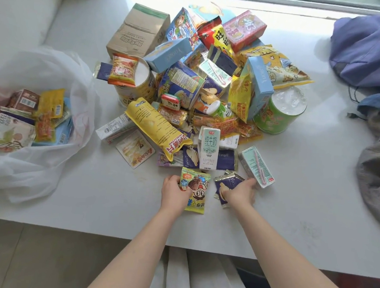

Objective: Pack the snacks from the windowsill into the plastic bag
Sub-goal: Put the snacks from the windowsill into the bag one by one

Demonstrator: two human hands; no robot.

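A heap of snacks covers the middle of the white windowsill: boxes, crisp tubs, packets and milk cartons. At the heap's near edge my left hand grips a small yellow cartoon packet. Beside it my right hand holds dark purple packets lying on the sill. An open white plastic bag sits at the left, with several packets inside.
A small mint drink carton lies just right of my right hand. A brown cardboard box stands at the back of the heap. Blue and grey clothes are piled at the right. The sill's front edge runs below my forearms.
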